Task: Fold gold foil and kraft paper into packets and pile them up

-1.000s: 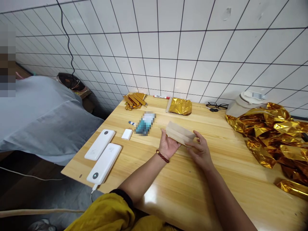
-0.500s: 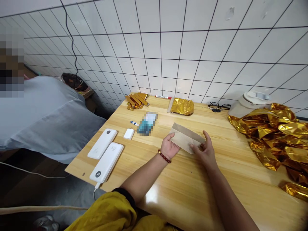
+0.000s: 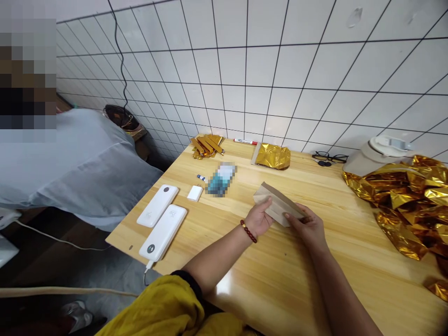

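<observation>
Between my hands, just over the wooden table (image 3: 245, 280), is a folded piece of brown paper (image 3: 278, 209), its far edge creased up as a darker strip. My left hand (image 3: 259, 219), with a beaded bracelet at the wrist, grips the left part, thumb on top and fingers underneath. The right end is pinched by my right hand (image 3: 310, 228), its thumb on the near face and its other fingers behind, partly hidden. Beyond the paper lies a flat gold foil packet (image 3: 273, 156) with a paper edge.
Two white power banks (image 3: 164, 233), a white charger (image 3: 194, 193) and a blurred phone-like object (image 3: 221, 179) lie left. Gold strips (image 3: 207, 145), a marker (image 3: 245, 142) and glasses (image 3: 329, 157) line the back. Crumpled gold foil (image 3: 402, 200) and a lidded jug (image 3: 374, 151) stand right. A person (image 3: 91, 163) sits left.
My left thumb has moved further in over the paper. My right fingers have closed in around its right end, and the far strip now stands up more. The view has shifted slightly left.
</observation>
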